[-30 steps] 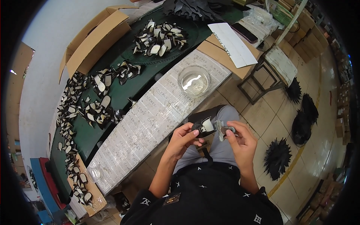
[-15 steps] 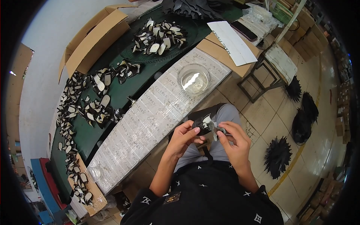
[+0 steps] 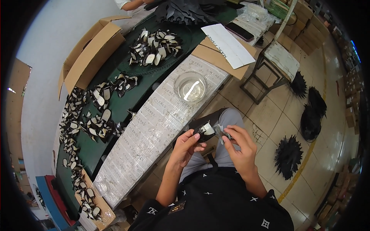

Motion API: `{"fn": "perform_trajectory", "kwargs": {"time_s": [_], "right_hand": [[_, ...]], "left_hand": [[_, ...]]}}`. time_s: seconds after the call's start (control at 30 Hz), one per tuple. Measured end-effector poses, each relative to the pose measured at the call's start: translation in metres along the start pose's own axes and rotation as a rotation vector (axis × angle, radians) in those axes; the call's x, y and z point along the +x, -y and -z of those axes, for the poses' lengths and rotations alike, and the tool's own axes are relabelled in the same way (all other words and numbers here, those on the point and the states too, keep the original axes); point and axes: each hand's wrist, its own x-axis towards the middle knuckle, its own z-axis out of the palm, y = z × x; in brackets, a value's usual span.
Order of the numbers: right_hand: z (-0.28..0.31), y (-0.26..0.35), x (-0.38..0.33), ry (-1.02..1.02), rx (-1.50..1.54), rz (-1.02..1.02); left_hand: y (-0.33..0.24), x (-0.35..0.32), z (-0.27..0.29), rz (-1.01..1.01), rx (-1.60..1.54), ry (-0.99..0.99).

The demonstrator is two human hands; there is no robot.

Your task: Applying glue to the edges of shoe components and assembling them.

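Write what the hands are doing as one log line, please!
left hand: holding black-and-white piece | right hand: holding small grey item | clear bowl: on taped board

A: Where does the head view look from?
B: From head height, steeply downward, through a wide fisheye: left hand (image 3: 185,149) and right hand (image 3: 243,150) near below centre, green worktop (image 3: 91,153) leftward, tiled floor (image 3: 266,118) rightward.

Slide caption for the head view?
Left hand holding a black-and-white piece, right hand a grey item, clear bowl beyond.
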Motion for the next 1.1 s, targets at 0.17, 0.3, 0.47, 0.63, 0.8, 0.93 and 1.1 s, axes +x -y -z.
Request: {"fn": "perform_trajectory", "kwargs": {"time_s": [0.17,0.3,0.47,0.63,0.8,0.93,1.1], "right_hand": [[-0.004,-0.008,-0.002,0.059,-0.014,0.050],[-0.003,-0.010,-0.003,0.054,-0.123,0.096],[0.004,-0.011,0.000,-0.022,-0.201,0.127],[0.007,-0.005,0.000,-0.076,-0.077,0.051],[0.001,0.004,-0.002,0.024,0.000,0.066],[-0.004,0.001,-0.005,0.064,0.007,0.063],[0.006,0.005,0.000,0.038,-0.149,0.140]], "left_hand": [[0.001,0.001,-0.001,-0.006,0.014,-0.011],[0.003,0.002,-0.002,-0.007,0.037,-0.029],[0.003,0.001,0.001,0.015,0.004,-0.022],[0.000,-0.003,0.000,0.037,-0.038,-0.001],[0.001,-0.003,-0.002,0.036,-0.053,0.008],[0.003,-0.002,-0.002,0.036,-0.048,0.011],[0.003,-0.004,-0.002,0.018,-0.056,0.012]]}}
